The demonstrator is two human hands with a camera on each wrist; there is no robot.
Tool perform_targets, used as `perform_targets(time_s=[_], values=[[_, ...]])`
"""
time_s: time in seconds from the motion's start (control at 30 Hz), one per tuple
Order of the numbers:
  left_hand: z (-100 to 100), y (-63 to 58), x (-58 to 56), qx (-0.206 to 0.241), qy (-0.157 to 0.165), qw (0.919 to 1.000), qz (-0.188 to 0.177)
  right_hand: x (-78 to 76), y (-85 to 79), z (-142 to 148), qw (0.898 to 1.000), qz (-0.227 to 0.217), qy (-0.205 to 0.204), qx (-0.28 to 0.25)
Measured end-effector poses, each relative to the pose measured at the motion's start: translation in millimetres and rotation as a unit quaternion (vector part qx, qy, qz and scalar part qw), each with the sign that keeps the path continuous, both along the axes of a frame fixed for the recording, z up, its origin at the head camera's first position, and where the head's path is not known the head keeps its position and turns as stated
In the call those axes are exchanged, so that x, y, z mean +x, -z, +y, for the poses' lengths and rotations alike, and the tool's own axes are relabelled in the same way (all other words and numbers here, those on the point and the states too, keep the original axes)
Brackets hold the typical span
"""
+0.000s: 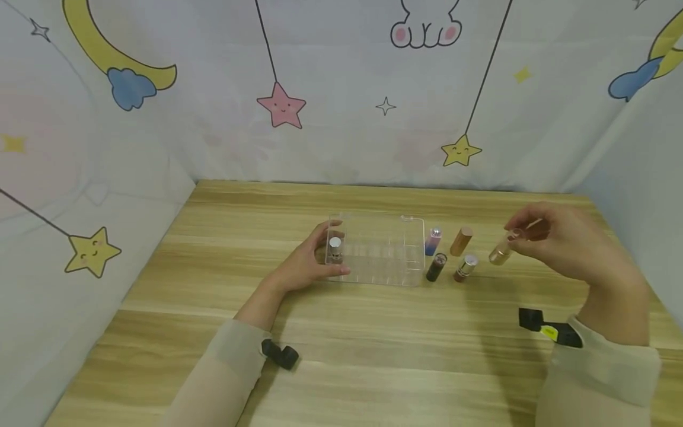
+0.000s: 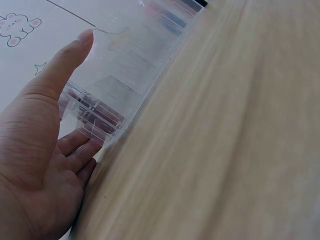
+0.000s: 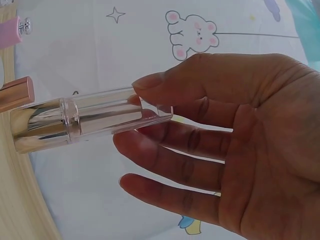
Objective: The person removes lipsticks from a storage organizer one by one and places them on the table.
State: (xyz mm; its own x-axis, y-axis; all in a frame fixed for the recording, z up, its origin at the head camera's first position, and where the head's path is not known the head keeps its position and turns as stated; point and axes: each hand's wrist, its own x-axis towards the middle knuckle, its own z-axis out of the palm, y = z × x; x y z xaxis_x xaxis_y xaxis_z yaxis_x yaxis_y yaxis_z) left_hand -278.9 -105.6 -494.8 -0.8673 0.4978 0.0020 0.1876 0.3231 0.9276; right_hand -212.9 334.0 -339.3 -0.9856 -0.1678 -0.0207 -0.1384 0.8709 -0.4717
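My left hand holds the left end of a clear plastic organizer box, thumb along the front and fingers behind. Inside that end stands a small silver-topped lipstick. In the left wrist view the thumb lies along the box wall and the fingertips reach its lower corner. My right hand pinches a gold lipstick tube by its clear cap between thumb and fingers, tilted, at the right of the table. The other fingers of that hand are spread loosely below the tube in the right wrist view.
Between box and right hand stand a pink-and-blue tube, a copper tube, a dark tube and a silver-capped brown tube. Behind the wooden table hangs a printed cloth.
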Motion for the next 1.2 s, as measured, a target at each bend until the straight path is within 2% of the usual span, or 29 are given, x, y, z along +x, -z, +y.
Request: perform_targets(time_s=[0.37, 1.2], values=[[0.7, 0.5, -2.0, 0.001, -0.001, 1.0, 0.006, -1.5, 3.7, 5.8, 1.0, -0.002, -0.014, -0.007], [0.2, 0.0, -2.0, -0.009, -0.001, 0.9999, 0.014, -11.2, 13.3, 7.9, 0.996, -0.073, -0.04, -0.001]])
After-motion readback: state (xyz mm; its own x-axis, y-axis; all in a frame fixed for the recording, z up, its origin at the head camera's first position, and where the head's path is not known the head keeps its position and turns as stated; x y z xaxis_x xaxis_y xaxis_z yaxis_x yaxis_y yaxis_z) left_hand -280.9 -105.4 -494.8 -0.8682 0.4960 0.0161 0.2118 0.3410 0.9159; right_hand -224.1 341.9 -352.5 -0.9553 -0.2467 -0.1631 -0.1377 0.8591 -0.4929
